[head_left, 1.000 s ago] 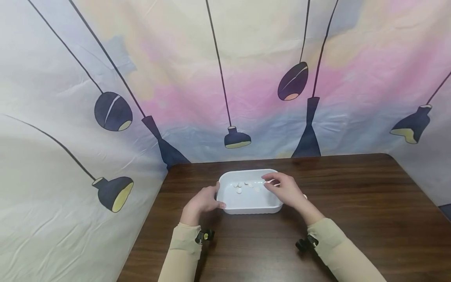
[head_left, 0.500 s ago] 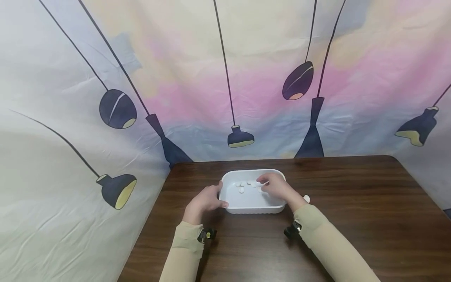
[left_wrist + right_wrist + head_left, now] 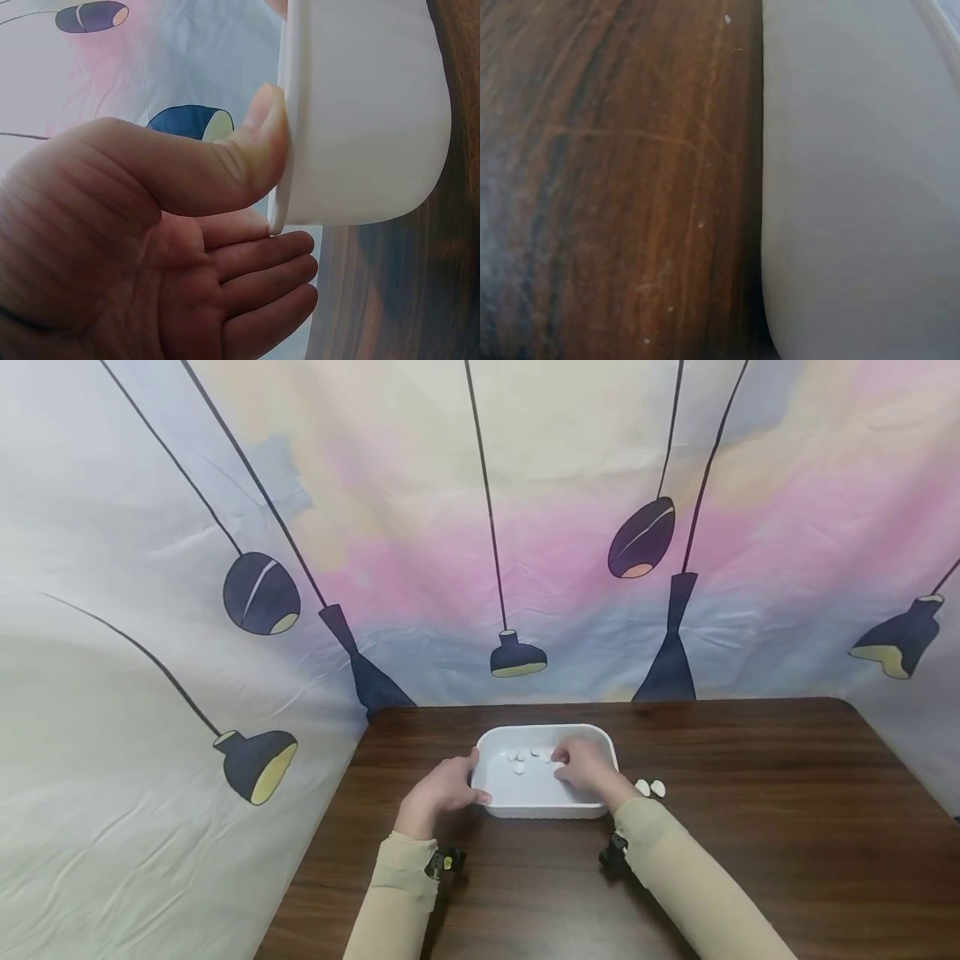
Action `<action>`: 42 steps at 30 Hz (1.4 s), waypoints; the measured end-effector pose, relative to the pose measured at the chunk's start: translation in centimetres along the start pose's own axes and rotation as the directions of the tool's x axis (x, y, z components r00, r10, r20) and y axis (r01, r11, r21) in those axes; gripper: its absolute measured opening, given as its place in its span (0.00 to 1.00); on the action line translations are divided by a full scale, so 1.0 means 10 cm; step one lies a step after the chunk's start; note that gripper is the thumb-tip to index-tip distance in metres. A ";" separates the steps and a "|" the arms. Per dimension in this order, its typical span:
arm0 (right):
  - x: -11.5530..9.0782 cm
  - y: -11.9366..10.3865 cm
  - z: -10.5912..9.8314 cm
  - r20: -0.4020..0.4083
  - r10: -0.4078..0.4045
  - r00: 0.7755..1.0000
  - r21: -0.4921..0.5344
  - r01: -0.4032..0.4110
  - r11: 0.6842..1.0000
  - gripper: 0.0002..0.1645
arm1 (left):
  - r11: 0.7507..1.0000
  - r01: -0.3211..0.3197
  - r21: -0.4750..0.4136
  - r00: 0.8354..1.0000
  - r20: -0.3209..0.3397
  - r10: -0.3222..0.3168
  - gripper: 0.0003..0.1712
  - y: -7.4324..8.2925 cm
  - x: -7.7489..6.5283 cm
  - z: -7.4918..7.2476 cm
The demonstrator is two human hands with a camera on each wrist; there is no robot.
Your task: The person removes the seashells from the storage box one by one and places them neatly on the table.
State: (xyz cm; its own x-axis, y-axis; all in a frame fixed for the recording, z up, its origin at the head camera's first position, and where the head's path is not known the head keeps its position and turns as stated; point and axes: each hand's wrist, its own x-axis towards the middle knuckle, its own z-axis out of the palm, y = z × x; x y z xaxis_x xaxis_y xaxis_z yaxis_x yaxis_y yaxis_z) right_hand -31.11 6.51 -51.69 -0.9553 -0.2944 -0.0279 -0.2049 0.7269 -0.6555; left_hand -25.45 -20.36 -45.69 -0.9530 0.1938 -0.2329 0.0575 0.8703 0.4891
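A white rectangular tray (image 3: 543, 812) with rounded corners stands on the wooden table. Several small white disc-like pieces (image 3: 519, 768) lie scattered on its floor. My left hand (image 3: 441, 787) holds the tray's left end, thumb at the near corner and fingers along the side. In the left wrist view the bent thumb (image 3: 255, 150) presses on the tray's rim. Inside the tray at the right, my right hand (image 3: 588, 766) has thumb and fingers curled together, close by a white piece (image 3: 558, 766); what sits between the fingertips is mostly hidden. The right wrist view shows only table and tray wall (image 3: 855, 187).
Two white rounded pieces (image 3: 650, 788) lie on the table just right of the tray, beside my right forearm. Dark brown table top (image 3: 787, 835) extends to the right and toward me. A printed cloth with lamp motifs (image 3: 450, 568) hangs behind the table.
My right hand has moved further left and down into the tray, its fingers closing in. A white thing seen between its fingertips is now hidden. The left hand keeps its hold.
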 end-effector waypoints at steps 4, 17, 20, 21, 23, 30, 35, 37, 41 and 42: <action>0.02 0.01 0.02 -0.005 -0.016 1.000 -0.037 0.015 0.999 0.13 | 1.000 0.000 0.003 1.000 -0.001 0.000 0.54 0.00 0.00 0.01; 0.01 -0.03 0.01 -0.005 0.005 1.000 -0.037 -0.006 0.999 0.13 | 1.000 -0.003 0.010 1.000 -0.008 0.003 0.54 0.00 0.00 0.01; -0.01 -0.04 0.01 -0.012 -0.003 1.000 -0.028 0.003 1.000 0.11 | 1.000 -0.004 0.018 1.000 -0.008 0.005 0.54 0.00 0.01 0.01; -0.01 -0.04 0.01 -0.014 -0.005 1.000 -0.020 0.004 1.000 0.11 | 1.000 -0.002 0.019 1.000 -0.007 0.002 0.54 0.00 0.02 0.02; -0.02 -0.05 0.02 -0.018 -0.012 1.000 -0.003 0.012 1.000 0.11 | 1.000 -0.001 0.020 1.000 -0.008 0.001 0.54 0.00 0.02 0.01; -0.02 -0.05 0.02 -0.027 -0.025 0.999 0.024 0.025 0.999 0.10 | 1.000 0.004 0.025 1.000 -0.010 -0.004 0.54 0.01 0.00 0.01; -0.01 -0.04 0.03 -0.030 -0.031 0.999 0.029 0.032 0.999 0.09 | 1.000 0.007 0.020 1.000 -0.012 -0.006 0.54 0.03 0.00 0.01; -0.01 -0.04 0.03 -0.032 -0.037 0.999 0.024 0.038 0.999 0.10 | 1.000 0.011 0.015 1.000 -0.012 -0.011 0.54 0.03 0.00 0.01; 0.00 -0.03 0.03 -0.025 -0.041 0.999 0.024 0.041 0.999 0.12 | 1.000 0.008 0.016 1.000 -0.010 -0.008 0.54 0.03 0.00 0.01; 0.00 -0.03 0.04 -0.020 -0.038 0.999 0.028 0.039 0.999 0.13 | 1.000 0.008 0.015 1.000 -0.009 -0.008 0.54 0.02 0.00 0.01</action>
State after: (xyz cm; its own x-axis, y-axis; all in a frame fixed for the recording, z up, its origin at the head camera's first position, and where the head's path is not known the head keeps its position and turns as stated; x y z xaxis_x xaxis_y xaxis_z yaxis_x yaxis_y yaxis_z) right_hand -31.01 6.07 -51.77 -0.9508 -0.3097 0.0121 -0.2358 0.6975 -0.6766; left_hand -25.37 -20.12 -45.64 -0.9562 0.1825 -0.2291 0.0540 0.8785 0.4746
